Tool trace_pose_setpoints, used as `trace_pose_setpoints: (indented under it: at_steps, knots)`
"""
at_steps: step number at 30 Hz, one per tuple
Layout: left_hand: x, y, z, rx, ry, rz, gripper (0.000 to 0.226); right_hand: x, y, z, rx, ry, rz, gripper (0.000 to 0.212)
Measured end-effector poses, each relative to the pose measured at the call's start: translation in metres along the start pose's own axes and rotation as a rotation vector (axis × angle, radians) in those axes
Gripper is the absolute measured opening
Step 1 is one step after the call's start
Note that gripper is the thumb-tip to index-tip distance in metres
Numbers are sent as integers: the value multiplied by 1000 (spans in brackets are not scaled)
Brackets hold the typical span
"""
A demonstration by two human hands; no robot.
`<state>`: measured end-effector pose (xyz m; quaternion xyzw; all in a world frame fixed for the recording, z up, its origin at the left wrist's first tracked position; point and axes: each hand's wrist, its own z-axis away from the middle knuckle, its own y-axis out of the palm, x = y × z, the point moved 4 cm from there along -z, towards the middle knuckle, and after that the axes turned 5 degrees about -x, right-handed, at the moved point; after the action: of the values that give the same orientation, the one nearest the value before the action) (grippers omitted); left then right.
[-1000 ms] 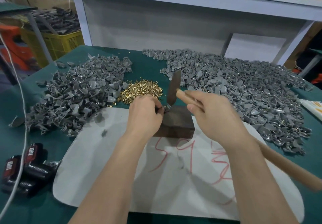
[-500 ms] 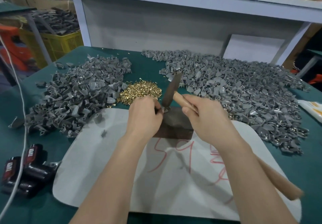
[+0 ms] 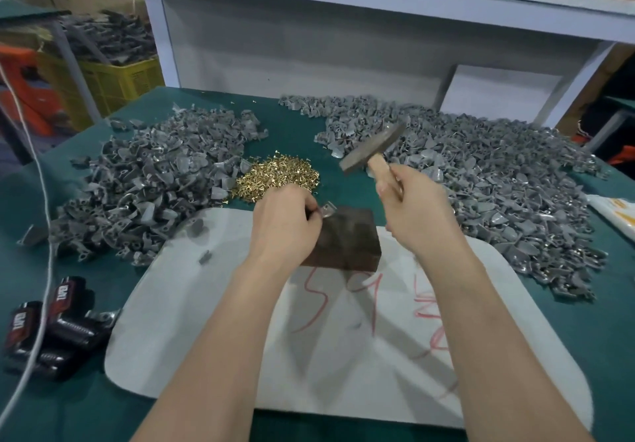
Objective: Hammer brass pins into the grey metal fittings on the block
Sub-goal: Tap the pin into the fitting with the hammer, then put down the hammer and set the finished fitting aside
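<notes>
The step in hand looks like the driving blow itself. The left hand [image 3: 285, 214] has its fingers curled and pinches a small grey metal fitting [image 3: 326, 209] down on the far left corner of the dark rectangular block [image 3: 350, 238]. The block sits on a white rounded mat [image 3: 206, 304] on the green tabletop [image 3: 86, 390]. The right hand [image 3: 415, 208] is wrapped round the pale wooden handle of a dark-headed hammer [image 3: 372, 148], close under the head. The head hangs in the air beyond the block and to its right, clear of the fitting. Whether a pin is already seated in the fitting is too small to tell. The heap of loose brass pins [image 3: 278, 177] lies just beyond the left hand, between a left pile of grey fittings [image 3: 147, 183] and a wider right pile of grey fittings [image 3: 481, 173]. The next move, I judge, calls for a short, square strike onto the fitting, landing just beside the pinching fingertips without catching them, with the left hand holding the piece steady near the block's edge.
</notes>
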<state>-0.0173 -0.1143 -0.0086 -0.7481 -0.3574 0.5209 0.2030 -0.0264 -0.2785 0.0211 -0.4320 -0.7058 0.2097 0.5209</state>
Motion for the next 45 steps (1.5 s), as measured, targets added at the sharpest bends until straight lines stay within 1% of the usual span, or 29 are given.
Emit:
trace_pose_setpoints:
  at_steps: [3,5,7,10,11,13,14,15,16,17,18,19,20,21,22,23,24,25,26,28,29,30,32,34,36,39,42,44,45]
  knots:
    - [0,-1,0,-3,-12,14,13,-22,23,-10,98,220,38,22]
    - [0,-1,0,-5,-10,12,13,-33,36,-10,166,277,145,28]
    - [0,-1,-1,-7,-6,3,15,-39,42,-8,197,289,216,31]
    - [0,0,-2,-10,-4,11,16,-39,38,-9,190,252,237,27]
    - [0,0,-2,-13,-1,23,16,-35,33,-11,136,222,196,26]
    - [0,1,-3,-29,11,52,15,-17,24,-12,29,93,14,27]
    - [0,0,-3,-41,19,69,14,-4,24,-14,52,8,-93,27]
    - [-1,0,-4,-54,30,91,13,8,28,-14,126,-56,-183,24]
    - [-2,-1,-4,-72,39,116,13,18,35,-13,209,-83,-240,17]
    - [-2,-2,-4,-99,37,145,13,24,40,-15,247,-76,-271,11]
    - [0,-5,-5,-140,22,177,14,26,41,-20,212,-50,-300,9]
    - [2,-9,-5,-193,-11,219,16,25,39,-27,114,-2,-335,9]
    - [5,-15,-6,-253,-58,277,18,19,34,-37,-33,67,-354,11]
    - [9,-21,-7,-317,-117,351,18,12,27,-46,-177,148,-344,19]
    - [14,-27,-7,-381,-185,434,16,7,23,-54,-255,232,-286,35]
    - [20,-33,-7,-446,-255,520,14,4,24,-60,-245,301,-170,53]
    - [26,-38,-7,-514,-325,617,14,7,29,-62,-187,314,-48,66]
    - [32,-43,-7,-584,-395,727,16,18,39,-61,-123,259,32,71]
    - [38,-46,-6,-652,-462,842,17,34,53,-60,-60,144,59,68]
    - [49,-50,-6,-762,-570,1022,19,75,90,-51,124,-137,18,47]
    - [54,-51,-6,-801,-611,1074,19,94,110,-45,231,-228,31,35]
    - [58,-51,-5,-832,-642,1106,20,108,127,-40,313,-280,75,28]
    - [63,-52,-5,-874,-678,1128,21,128,153,-35,394,-316,185,25]
    - [65,-51,-4,-890,-707,1138,21,135,168,-33,398,-315,262,28]
    - [68,-49,-5,-894,-736,1157,20,137,175,-34,361,-308,281,29]
    - [71,-48,-6,-877,-755,1149,19,139,175,-34,299,-300,194,23]
    - [69,-44,-9,-738,-708,1061,24,137,152,-45,297,-214,-30,13]
    - [66,-38,-13,-601,-693,989,29,132,125,-52,324,-219,-147,7]
    - [63,-36,-14,-533,-673,953,28,129,111,-53,344,-245,-175,7]
